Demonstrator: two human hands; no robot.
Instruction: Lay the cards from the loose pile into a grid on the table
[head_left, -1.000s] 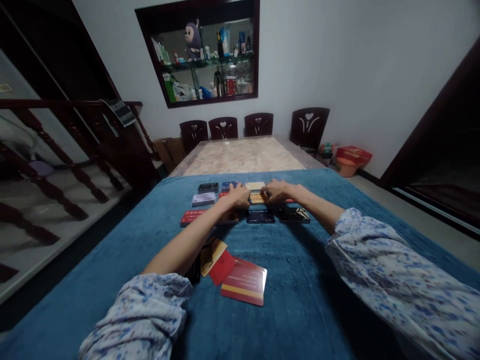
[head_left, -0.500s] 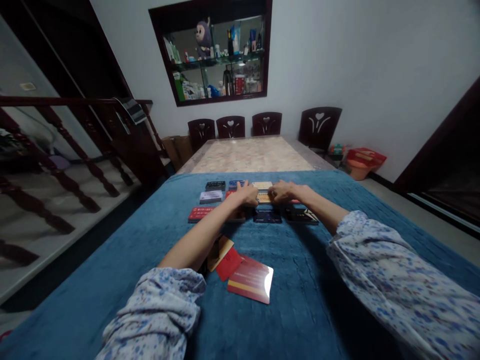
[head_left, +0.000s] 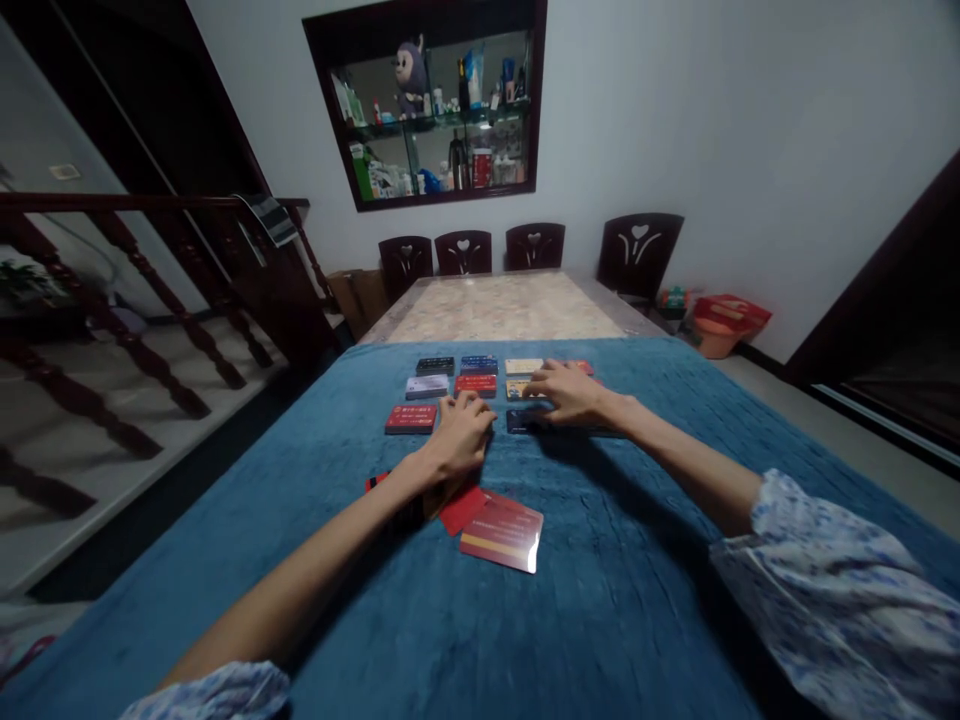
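Observation:
Small cards lie in rows on a blue cloth: a dark card, a blue card and a cream card at the back, a pale card and a red card in the middle, another red card in front. My left hand rests knuckles up in the front row, fingers curled; whatever is beneath it is hidden. My right hand lies flat with fingers spread, touching a dark blue card.
A loose heap of cards lies nearer me, topped by a red card with a gold stripe. Beyond the cloth is the bare marble tabletop, with chairs behind it, a wall shelf and a stair railing at left.
Both hands have drawn back toward me. The left hand left the middle row for the front row; the right hand slid back and flattened by the dark blue card.

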